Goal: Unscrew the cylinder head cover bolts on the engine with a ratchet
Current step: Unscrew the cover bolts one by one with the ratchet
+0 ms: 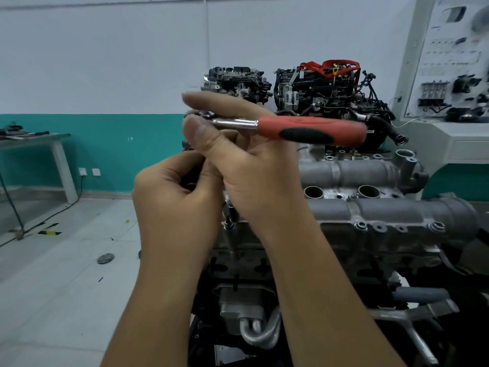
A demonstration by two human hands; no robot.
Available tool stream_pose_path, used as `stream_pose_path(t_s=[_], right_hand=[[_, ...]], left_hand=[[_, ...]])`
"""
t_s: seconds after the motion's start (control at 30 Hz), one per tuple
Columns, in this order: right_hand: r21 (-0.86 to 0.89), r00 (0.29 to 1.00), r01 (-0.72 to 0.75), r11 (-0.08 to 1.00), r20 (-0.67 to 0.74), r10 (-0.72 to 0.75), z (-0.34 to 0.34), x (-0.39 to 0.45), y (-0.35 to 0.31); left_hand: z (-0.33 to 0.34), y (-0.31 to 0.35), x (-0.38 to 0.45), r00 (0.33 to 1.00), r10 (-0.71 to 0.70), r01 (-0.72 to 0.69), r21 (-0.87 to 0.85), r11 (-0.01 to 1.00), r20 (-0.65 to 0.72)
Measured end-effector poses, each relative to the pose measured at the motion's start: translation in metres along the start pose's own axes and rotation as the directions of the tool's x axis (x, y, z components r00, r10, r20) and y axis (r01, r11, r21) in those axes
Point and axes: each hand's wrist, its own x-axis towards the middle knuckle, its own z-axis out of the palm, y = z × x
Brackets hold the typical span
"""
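No brand or writing can be read anywhere; the print on the display board [449,56] at the upper right of the frame is too blurred to make out, and the ratchet [304,128] shows no legible mark on its red and black handle.

The ratchet lies level across the centre of the frame, raised above the engine [370,207]; its chrome head sits at centre left, its handle points right with the far end free. The right hand [238,160] pinches the chrome head between thumb below and forefinger above; the left hand [174,192], just below and touching it, has its fingers curled around something small and dark under the head, which I cannot identify.

The engine fills the lower right; its grey cylinder head cover [383,210] runs toward the right edge, with bolts [361,225] seated in a row along its near rim and two open round wells between the ribs. A socket extension [229,221] stands at the cover's left end, just under the wrists.

To the left, pale floor [53,287] lies open down to the frame's edge; a tabletop [34,139] sits at far left. Two more engines [317,88] stand behind, near the wall.
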Motion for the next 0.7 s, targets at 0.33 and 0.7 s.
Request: stream_pose_path(t_s=[0.33,0.7], right_hand=[[0.469,0.927,-0.318,0.824,-0.028,0.374,0.009,0.0,0.0],[0.433,0.931,-0.303,0.849,-0.055,0.36,0.011,-0.002,0.006]], left_hand=[[0.006,-0.001,0.0,1.0,-0.017,0.016,0.062,0.998,0.021],[0.004,0.003,0.001,0.997,-0.028,0.016,0.143,0.99,0.078]])
